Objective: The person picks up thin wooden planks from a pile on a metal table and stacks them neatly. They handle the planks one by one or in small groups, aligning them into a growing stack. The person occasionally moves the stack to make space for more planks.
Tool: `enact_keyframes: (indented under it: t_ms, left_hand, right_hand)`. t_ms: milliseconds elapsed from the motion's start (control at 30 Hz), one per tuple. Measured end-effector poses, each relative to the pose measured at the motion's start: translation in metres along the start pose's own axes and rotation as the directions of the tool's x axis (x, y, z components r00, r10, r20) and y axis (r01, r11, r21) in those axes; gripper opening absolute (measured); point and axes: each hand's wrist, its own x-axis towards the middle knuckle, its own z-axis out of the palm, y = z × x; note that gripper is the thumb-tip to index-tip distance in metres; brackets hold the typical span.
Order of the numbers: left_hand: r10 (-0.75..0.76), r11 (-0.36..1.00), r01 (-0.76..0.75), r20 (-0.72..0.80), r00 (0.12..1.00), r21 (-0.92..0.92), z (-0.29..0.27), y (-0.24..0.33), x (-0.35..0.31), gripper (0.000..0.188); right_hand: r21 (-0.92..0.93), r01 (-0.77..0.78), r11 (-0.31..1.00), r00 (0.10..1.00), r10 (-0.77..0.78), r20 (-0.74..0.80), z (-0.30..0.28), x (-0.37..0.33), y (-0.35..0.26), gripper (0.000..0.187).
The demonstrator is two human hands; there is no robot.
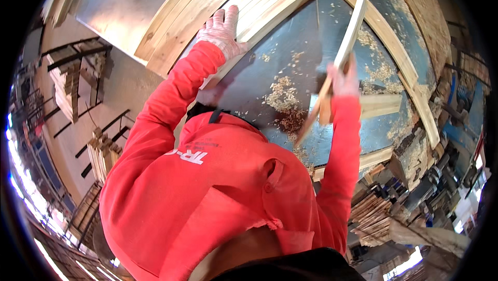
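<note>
My left hand point(222, 34), in a pale knit glove, lies with its fingers stretched out on the near end of a row of light wooden boards point(275, 6). My right hand point(344, 80), gloved too and slightly blurred, is closed round a long narrow wooden strip point(350, 29). This strip is held at a slant over the metal table point(290, 37), its far end up and right, its other end down toward my body. Under it and beside my right forearm lies a short wooden block point(381, 105).
Wood shavings point(282, 94) are heaped and scattered over the table. Long wooden strips point(381, 29) frame its right side, with another strip point(376, 160) at the near edge. More boards point(181, 14) lie at the far left. Racks with stacked timber point(65, 81) stand left; a stack of slats point(369, 216) sits lower right.
</note>
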Motion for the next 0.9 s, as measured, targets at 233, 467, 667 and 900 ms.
enact_keyframes:
  t_ms: [233, 467, 667, 900]
  left_hand:
    - [0.149, 0.989, -0.144, -0.183, 0.972, 0.041, 0.018, -0.004, -0.023, 0.113]
    - [0.044, 0.997, -0.036, -0.111, 0.993, 0.069, 0.022, -0.007, -0.016, 0.103]
    - [0.078, 0.991, -0.065, -0.114, 0.99, 0.118, 0.018, -0.011, -0.016, 0.102]
    - [0.196, 0.968, -0.147, -0.245, 0.95, 0.204, 0.043, -0.027, -0.012, 0.11]
  right_hand:
    - [-0.006, -0.131, 0.991, 0.938, 0.126, 0.324, 0.131, 0.109, -0.047, 0.079]
    - [-0.706, 0.674, 0.217, 0.737, -0.146, 0.659, 0.05, 0.024, 0.004, 0.113]
    - [-0.76, 0.488, 0.429, 0.857, -0.07, 0.511, -0.011, 0.017, -0.035, 0.096]
    - [0.43, 0.062, 0.901, 0.988, 0.006, -0.154, 0.063, 0.097, -0.068, 0.083]
